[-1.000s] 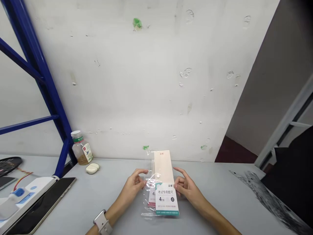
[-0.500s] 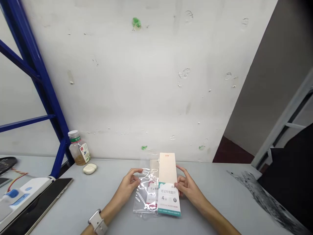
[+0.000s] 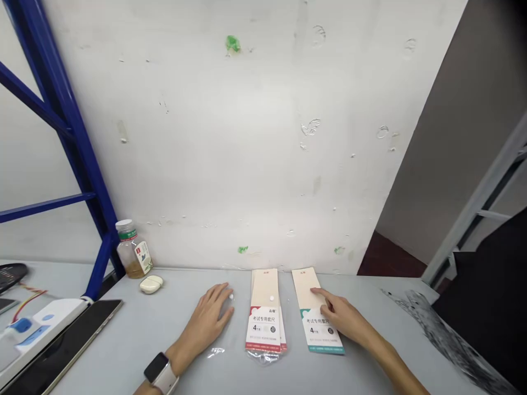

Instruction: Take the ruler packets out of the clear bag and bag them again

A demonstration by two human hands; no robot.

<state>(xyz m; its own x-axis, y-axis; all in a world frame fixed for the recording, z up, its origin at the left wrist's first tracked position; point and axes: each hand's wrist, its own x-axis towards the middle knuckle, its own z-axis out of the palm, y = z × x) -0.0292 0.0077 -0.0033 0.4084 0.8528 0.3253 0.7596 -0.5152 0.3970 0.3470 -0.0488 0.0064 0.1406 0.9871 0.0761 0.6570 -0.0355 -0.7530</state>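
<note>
Teal-banded ruler-set packet [image 3: 308, 291] lies flat on the grey counter [image 3: 99, 340], label reading 考试专用套尺, with "4" and "20". Right hand [image 3: 343, 318] on it: fingers [image 3: 323, 296] extended, resting on the card, not gripping. Red-banded packet [image 3: 264, 312], same label, lies just left, in a clear plastic bag [image 3: 263, 357]. Left hand [image 3: 206, 323] lies open on the counter beside it, holding nothing. Wristwatch [image 3: 158, 373] on left wrist. Bottle [image 3: 132, 249] with brown contents stands against the scuffed white wall [image 3: 206, 137].

Narrow gap btw bagged pack [image 3: 265, 321] and teal-band card [image 3: 317, 318]; R hand [image 3: 341, 318] sits on card. Wall [image 3: 263, 164] blocks 12 o'clock. L hand [image 3: 208, 323] has desk [image 3: 181, 280] passage toward 10 o'clock up to bottle [image 3: 134, 251]; tablet [image 3: 69, 343] at 8 o'clock.
</note>
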